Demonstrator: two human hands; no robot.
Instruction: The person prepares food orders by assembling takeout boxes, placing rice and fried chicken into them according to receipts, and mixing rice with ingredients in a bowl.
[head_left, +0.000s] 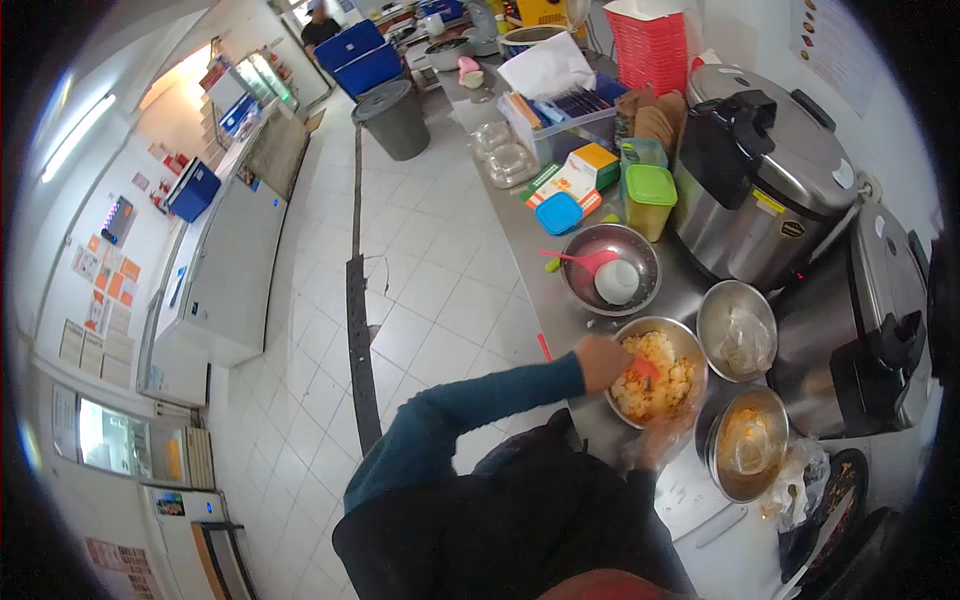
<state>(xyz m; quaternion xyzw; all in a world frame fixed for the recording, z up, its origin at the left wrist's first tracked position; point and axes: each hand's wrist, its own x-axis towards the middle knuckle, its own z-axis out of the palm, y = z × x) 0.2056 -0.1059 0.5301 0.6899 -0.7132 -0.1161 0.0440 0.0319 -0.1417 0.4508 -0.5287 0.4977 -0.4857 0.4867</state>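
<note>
A steel mixing bowl (699, 390) on the steel counter holds rice (651, 397) mixed with an orange-red seasoning. My left hand (602, 363), in a teal sleeve, reaches over the bowl's left side and grips a red paddle or spatula (643, 367) whose blade is in the rice. At the bowl's near rim is my right hand (657, 447), motion-blurred; it seems to hold the rim. Beyond this bowl, another steel bowl (651, 294) contains a pink ladle (596, 260) and a white cup (617, 281).
Right of the rice sit a bowl with a plastic bag (742, 341) and stacked bowls with orange residue (780, 450). Two large rice cookers (750, 232) back the counter. A knife (721, 525) lies near a white board (686, 487). Lidded containers (651, 202) and red trays (649, 52) stand farther along.
</note>
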